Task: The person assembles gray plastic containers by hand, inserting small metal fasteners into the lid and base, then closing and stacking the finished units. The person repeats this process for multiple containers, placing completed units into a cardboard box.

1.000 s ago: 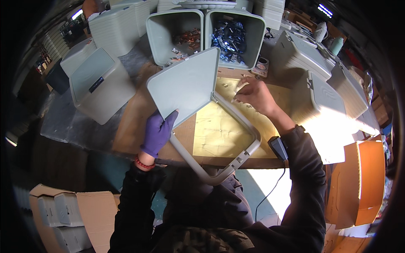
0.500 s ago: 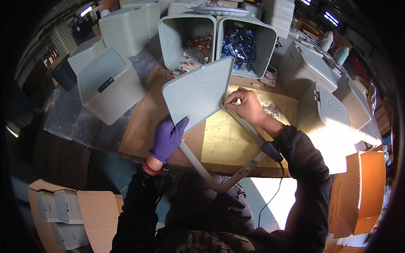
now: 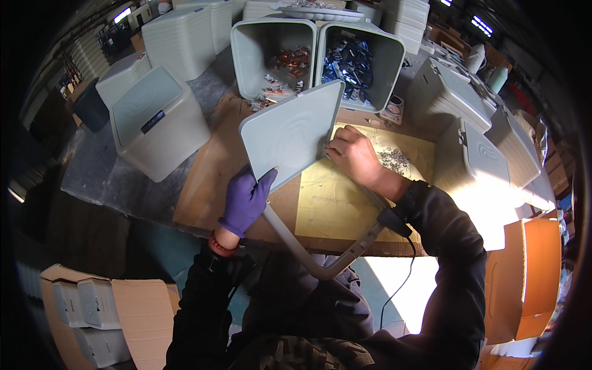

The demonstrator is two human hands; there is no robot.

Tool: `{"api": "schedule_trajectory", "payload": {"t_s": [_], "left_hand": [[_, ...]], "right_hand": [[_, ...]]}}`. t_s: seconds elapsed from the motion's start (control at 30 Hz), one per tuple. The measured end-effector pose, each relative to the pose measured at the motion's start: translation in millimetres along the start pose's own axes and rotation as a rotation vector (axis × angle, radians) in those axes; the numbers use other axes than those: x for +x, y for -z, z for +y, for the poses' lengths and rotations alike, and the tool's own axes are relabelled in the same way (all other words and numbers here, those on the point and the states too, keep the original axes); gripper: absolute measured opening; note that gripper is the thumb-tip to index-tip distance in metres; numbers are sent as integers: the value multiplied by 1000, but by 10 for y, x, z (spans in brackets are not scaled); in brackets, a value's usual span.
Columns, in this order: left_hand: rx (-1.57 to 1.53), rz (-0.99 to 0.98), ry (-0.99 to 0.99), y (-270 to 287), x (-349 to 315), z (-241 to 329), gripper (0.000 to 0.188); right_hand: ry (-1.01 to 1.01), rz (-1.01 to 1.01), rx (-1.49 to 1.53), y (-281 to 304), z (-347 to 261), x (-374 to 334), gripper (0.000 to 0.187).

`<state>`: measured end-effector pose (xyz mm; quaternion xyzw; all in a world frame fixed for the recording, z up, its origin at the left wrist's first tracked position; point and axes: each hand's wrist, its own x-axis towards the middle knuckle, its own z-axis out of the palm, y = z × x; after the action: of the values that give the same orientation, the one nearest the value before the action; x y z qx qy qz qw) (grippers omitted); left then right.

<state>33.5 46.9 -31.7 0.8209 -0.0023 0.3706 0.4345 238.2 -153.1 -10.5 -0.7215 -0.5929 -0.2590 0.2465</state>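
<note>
A flat pale grey lid (image 3: 290,132) stands tilted open on a matching rim frame (image 3: 295,246), which juts over the table's near edge. My left hand (image 3: 242,202), in a purple glove, is closed on the lid's lower left corner, thumb on its face, next to the frame. My bare right hand (image 3: 356,155) is closed in a pinch at the lid's right edge, where it meets the frame. Whatever those fingers hold is hidden. Small metal pieces (image 3: 394,160) lie in a pile just right of that hand, on yellow paper (image 3: 333,206).
Two open bins stand beyond the lid: one with orange pieces (image 3: 293,58), one with blue pieces (image 3: 348,65). Lidded bins rise at left (image 3: 160,126) and right (image 3: 478,157). A dark device (image 3: 393,221) with a cord lies under my right forearm. Cartons (image 3: 142,314) flank me below.
My right hand has turned over slightly at the lid's right edge, its fingers more tucked behind the knuckles. The lid has shifted a little; my left hand keeps its grip.
</note>
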Motion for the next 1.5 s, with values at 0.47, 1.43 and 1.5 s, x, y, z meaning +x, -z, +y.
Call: {"api": "schedule_trajectory", "payload": {"t_s": [0.47,1.43,1.5], "left_hand": [[72,21,-53,-2,14,13,23],[186,-40,-76,7,22,100,23],[208,-36,-59,-1,15,126,23]], "right_hand": [[88,-67,-49,89,19,-21,7],[-591,-96,-172,-148,31,32,70],[-566,-151,-156,-153,63,32,72]]}}
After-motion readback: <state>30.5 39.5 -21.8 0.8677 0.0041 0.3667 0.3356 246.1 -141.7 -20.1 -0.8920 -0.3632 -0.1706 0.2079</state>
